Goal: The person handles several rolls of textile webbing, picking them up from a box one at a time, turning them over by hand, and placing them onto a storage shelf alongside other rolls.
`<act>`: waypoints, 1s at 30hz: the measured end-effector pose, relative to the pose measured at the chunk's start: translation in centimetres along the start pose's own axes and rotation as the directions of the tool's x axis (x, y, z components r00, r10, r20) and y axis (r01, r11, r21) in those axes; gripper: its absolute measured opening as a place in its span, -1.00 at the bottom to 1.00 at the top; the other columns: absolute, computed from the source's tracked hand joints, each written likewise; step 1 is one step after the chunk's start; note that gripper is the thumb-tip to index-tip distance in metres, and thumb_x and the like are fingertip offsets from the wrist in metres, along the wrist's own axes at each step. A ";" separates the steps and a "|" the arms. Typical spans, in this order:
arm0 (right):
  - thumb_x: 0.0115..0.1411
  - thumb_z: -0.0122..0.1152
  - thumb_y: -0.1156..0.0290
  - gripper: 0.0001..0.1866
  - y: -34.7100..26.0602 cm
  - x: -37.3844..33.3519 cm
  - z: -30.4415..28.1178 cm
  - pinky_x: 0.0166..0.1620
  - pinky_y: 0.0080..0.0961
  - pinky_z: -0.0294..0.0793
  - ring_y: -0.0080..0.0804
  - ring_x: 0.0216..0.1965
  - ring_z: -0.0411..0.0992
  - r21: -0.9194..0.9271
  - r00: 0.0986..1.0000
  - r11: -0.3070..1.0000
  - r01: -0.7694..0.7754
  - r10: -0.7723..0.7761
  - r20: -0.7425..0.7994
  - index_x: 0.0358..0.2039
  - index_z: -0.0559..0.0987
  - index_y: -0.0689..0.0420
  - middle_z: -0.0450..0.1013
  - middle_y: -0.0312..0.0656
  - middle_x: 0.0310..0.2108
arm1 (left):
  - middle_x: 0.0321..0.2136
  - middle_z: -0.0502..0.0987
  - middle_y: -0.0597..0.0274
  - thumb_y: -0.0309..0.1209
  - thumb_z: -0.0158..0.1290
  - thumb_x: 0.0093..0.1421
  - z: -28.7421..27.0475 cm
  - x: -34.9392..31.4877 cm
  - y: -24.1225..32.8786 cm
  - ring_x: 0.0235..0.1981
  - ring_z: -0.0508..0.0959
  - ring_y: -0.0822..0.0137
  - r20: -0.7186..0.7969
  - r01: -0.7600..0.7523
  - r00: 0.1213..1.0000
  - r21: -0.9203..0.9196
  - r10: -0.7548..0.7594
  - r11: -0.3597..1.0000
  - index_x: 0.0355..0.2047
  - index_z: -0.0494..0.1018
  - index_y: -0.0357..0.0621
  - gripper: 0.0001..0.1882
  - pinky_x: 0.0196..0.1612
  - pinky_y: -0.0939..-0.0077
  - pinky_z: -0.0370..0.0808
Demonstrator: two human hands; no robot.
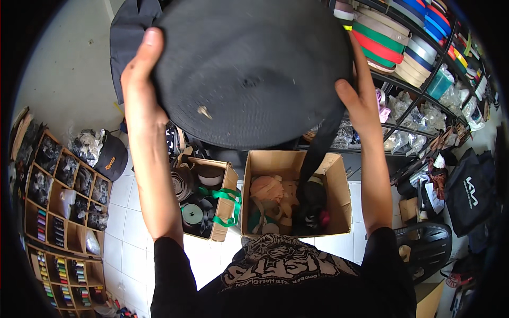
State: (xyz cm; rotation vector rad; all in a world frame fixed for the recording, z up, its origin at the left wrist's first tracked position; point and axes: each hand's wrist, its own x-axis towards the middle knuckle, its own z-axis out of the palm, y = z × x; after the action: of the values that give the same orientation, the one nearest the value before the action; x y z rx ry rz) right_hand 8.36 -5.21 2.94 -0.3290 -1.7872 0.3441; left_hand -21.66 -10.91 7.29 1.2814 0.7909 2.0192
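A large, flat black roll of webbing (pixel 244 79) is raised in front of me, its wound layers showing as fine rings around a small centre hole. My left hand (pixel 142 66) grips its left edge with the thumb up along the rim. On the opposite edge my right hand (pixel 361 103) is wrapped round the roll, its fingers partly hidden behind it. From the lower right of the roll, a loose black strap end (pixel 321 146) hangs down into an open cardboard box (pixel 336 204). Inside that box lie a peach-coloured roll (pixel 266 188) and several dark rolls.
A second cardboard box (pixel 221 225) holds brown and black rolls and a green ribbon (pixel 228 200). Shelves with coloured webbing rolls (pixel 379 45) stand at the far right. Wooden cubbies (pixel 55 204) line the left. A black chair (pixel 432 246) is at the right.
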 end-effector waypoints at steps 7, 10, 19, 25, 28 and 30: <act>0.21 0.06 0.22 -0.21 0.3 0.5 5.5 0.25 -0.38 -0.02 -0.20 0.25 0.03 0.104 0.961 0.995 -0.001 0.030 -0.276 0.29 -0.09 0.29 0.02 0.05 0.25 | 0.06 0.37 0.05 0.06 0.08 0.12 2.1 -0.6 -2.3 0.04 0.40 0.17 -0.228 -0.092 0.973 -0.306 0.021 0.948 0.10 0.28 -0.28 -0.27 0.09 0.28 0.31; 0.19 0.08 0.21 -0.19 0.3 0.2 6.6 0.25 -0.37 0.00 -0.20 0.25 0.04 0.301 0.936 0.954 -0.019 0.123 -0.329 0.30 -0.08 0.27 0.04 0.02 0.24 | 0.11 0.31 0.09 0.12 0.00 0.15 1.6 -1.0 -4.7 0.10 0.34 0.11 -0.215 -0.043 0.976 -0.330 -0.031 0.943 0.18 0.18 -0.17 -0.23 0.12 0.17 0.30; 0.09 0.19 0.31 -0.23 1.3 -1.0 4.6 0.20 -0.48 0.10 -0.31 0.18 0.18 0.351 0.949 0.929 -0.114 0.206 -0.237 0.24 0.12 0.34 0.18 0.03 0.19 | -0.05 0.45 0.08 0.02 -0.03 0.21 -1.3 -2.2 -6.1 -0.07 0.47 0.27 -0.082 0.114 0.988 -0.171 -0.130 0.979 0.03 0.35 -0.27 -0.40 0.00 0.40 0.38; 0.02 0.23 0.36 -0.27 1.0 -1.6 3.7 0.17 -0.51 0.15 -0.34 0.11 0.28 0.325 0.932 0.915 -0.237 0.309 -0.191 0.20 0.24 0.31 0.29 0.00 0.12 | -0.19 0.50 0.07 -0.10 0.07 0.14 -2.1 -3.7 -7.6 -0.17 0.50 0.32 -0.044 0.278 0.955 -0.220 -0.294 0.935 -0.06 0.39 -0.32 -0.47 -0.08 0.47 0.42; 0.00 0.25 0.37 -0.33 1.6 -2.4 2.6 0.16 -0.53 0.17 -0.36 0.08 0.31 0.313 0.924 0.889 -0.333 0.374 -0.078 0.15 0.32 0.30 0.35 -0.01 0.07 | -0.20 0.49 0.06 -0.15 0.11 0.01 -3.2 -3.6 -6.9 -0.16 0.49 0.30 0.214 0.307 0.934 -0.069 -0.286 0.949 -0.07 0.37 -0.34 -0.42 -0.07 0.45 0.41; -0.01 0.27 0.37 -0.35 1.3 -2.7 2.0 0.14 -0.53 0.19 -0.36 0.06 0.32 0.306 0.921 0.879 -0.366 0.389 -0.016 0.12 0.36 0.30 0.37 -0.02 0.04 | -0.20 0.49 0.07 -0.20 0.16 0.03 -1.8 -3.3 -5.8 -0.16 0.48 0.33 0.316 0.230 0.912 0.139 -0.263 0.963 -0.05 0.36 -0.36 -0.43 -0.06 0.50 0.40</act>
State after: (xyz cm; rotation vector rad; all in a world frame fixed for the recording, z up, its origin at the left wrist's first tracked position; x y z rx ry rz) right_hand 7.06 -5.19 -0.43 -0.4697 -1.5598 0.8600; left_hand -21.13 -10.03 0.39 1.4491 0.8492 1.5281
